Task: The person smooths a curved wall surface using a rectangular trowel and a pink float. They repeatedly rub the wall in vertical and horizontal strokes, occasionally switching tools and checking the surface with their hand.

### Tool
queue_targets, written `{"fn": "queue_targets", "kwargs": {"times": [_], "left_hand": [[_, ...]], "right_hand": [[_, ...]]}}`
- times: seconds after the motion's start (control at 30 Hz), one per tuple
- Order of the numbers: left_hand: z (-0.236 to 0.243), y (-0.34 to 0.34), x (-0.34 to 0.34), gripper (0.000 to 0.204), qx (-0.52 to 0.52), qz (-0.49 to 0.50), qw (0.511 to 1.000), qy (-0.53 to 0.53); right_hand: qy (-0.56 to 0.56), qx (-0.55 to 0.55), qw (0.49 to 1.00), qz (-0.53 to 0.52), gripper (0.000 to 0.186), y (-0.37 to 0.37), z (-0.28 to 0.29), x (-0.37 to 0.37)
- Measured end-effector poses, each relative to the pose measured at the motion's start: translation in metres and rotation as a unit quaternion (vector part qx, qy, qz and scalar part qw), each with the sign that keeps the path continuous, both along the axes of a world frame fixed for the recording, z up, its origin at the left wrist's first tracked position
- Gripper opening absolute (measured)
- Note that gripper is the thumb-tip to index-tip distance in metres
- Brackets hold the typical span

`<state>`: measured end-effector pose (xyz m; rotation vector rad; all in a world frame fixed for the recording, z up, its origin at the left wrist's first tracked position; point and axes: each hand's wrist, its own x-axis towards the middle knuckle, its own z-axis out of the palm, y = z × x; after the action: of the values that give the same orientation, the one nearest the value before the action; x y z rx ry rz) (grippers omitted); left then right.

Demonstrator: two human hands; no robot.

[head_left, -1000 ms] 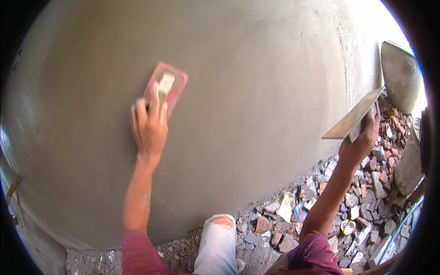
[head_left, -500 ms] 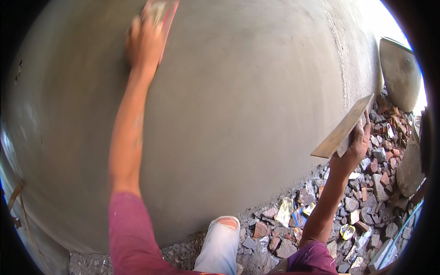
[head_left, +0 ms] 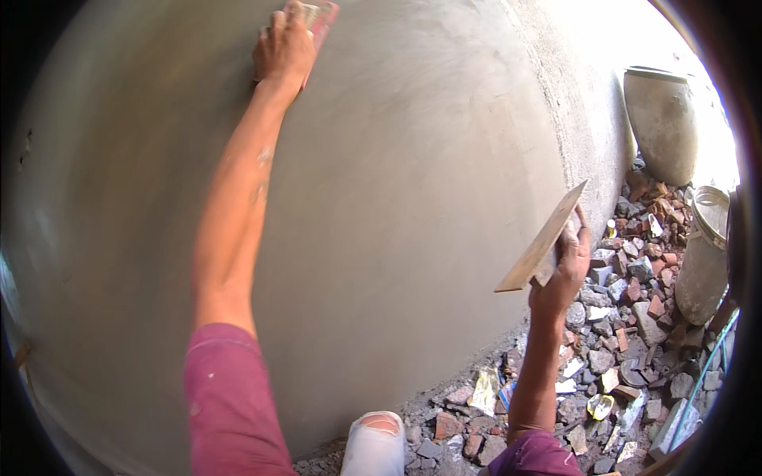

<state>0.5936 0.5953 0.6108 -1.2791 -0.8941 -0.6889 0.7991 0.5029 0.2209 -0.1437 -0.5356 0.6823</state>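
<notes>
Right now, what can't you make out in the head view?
In the head view:
Pale handle of the red rectangular float: mostly hidden by the left hand.
Grip of the flat tan board: mostly covered by the right hand.
Torn pale trouser leg: cut off by bottom edge.
Background beyond the tall grey barrel: lost in glare.

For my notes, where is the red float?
The red float is near the head view's top edge, left of centre, in the left hand against the grey wall.

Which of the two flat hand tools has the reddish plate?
The float in the left hand, near the picture's top edge; the other tool, held lower in the right hand, has a plain tan-grey plate instead.
</notes>
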Motion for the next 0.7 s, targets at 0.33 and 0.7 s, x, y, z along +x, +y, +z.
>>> {"fn": "queue_targets", "kwargs": {"times": [0.33,0.7], "left_hand": [[-0.136,-0.033,-0.049,0.065,-0.090,0.041,0.992,0.074],[-0.180,-0.020,-0.042,0.057,-0.074,0.004,0.990,0.124]], "right_hand": [[-0.066,-0.033,0.996,0.047,0.045,0.013,-0.013,-0.018],[-0.031,-0.064,0.997,0.001,0.045,0.030,-0.004,-0.025]]}}
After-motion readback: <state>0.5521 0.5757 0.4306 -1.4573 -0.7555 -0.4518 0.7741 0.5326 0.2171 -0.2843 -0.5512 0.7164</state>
